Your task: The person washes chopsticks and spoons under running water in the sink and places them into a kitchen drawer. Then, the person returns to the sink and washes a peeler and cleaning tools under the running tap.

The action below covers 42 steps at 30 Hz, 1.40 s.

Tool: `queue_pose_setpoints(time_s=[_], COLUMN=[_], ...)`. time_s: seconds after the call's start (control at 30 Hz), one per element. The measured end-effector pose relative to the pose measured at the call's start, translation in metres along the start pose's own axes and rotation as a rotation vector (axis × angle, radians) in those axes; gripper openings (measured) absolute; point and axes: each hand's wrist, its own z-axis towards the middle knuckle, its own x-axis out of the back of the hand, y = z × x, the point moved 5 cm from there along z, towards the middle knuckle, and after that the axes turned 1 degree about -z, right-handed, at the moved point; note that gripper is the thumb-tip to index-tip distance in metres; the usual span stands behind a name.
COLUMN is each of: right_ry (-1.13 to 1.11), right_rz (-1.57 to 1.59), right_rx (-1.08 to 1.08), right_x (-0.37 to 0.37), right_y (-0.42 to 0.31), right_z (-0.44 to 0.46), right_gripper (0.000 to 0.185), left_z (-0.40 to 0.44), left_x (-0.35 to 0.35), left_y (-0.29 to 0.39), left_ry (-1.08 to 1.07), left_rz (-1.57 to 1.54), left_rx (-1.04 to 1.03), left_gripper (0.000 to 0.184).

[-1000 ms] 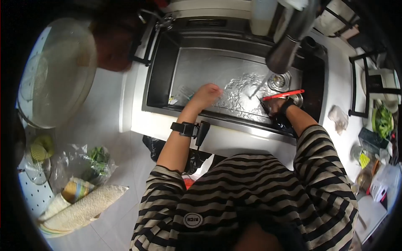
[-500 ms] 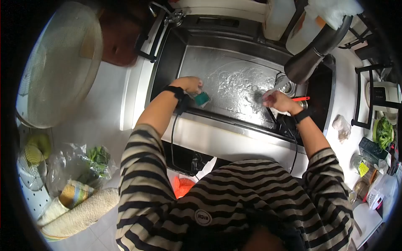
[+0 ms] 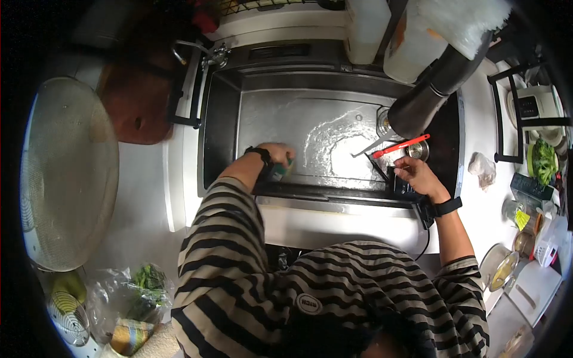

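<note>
My left hand (image 3: 276,153), bent at the wrist, is wrapped round a green sponge (image 3: 282,172) near the front left of the steel sink (image 3: 271,110). Its fingers partly cover the sponge, which is slightly blurred. On the sink's right side is my right hand (image 3: 416,175), with its fingers loosely curled and nothing visible in them. Just beyond those fingers lies a slim red utensil (image 3: 401,146), beside a round metal strainer (image 3: 418,150). A dark faucet (image 3: 421,107) pours a stream of water (image 3: 373,146) onto the sink floor, left of my right hand.
A large mesh strainer (image 3: 71,173) and a brown board (image 3: 137,107) stand left of the sink. Bagged greens (image 3: 146,286) lie at lower left. Large plastic containers (image 3: 365,33) line the back. Jars, greens (image 3: 543,162) and a black rack (image 3: 504,116) crowd the right counter.
My right hand has drawn back from the water stream toward the sink's front right edge. My left hand has closed further over the sponge. The whole view has shifted.
</note>
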Motion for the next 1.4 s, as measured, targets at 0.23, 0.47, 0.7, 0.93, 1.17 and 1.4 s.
queue_pose_setpoints(time_s=[0.23, 0.47, 0.7, 0.93, 1.17, 1.4], right_ry=[-0.014, 0.127, 0.221, 0.330, 0.457, 0.826], right_rz=[0.484, 0.769, 1.034, 1.115, 0.573, -0.099], right_rx=[0.095, -0.110, -0.108, -0.221, -0.090, 0.556], right_x=[-0.066, -0.066, -0.046, -0.032, -0.016, 0.076], right_y=[-0.077, -0.053, -0.040, -0.047, -0.053, -0.134], right_z=[0.023, 0.050, 0.028, 0.007, -0.003, -0.032], right_gripper=[0.045, 0.026, 0.012, 0.010, 0.043, 0.029], left_z=[-0.025, -0.020, -0.015, -0.001, 0.015, -0.041], left_x=[-0.012, 0.034, -0.001, -0.017, -0.020, 0.046], left_y=[0.148, 0.037, -0.045, -0.042, -0.052, 0.061], left_ry=[-0.115, 0.266, 0.192, 0.239, 0.303, 0.574], left_rz=[-0.987, -0.104, 0.883, 1.104, 0.908, 0.005], left_rx=[-0.675, -0.394, -0.339, -0.473, -0.537, -0.425], left_gripper=[0.037, 0.058, 0.083, 0.066, 0.044, 0.038])
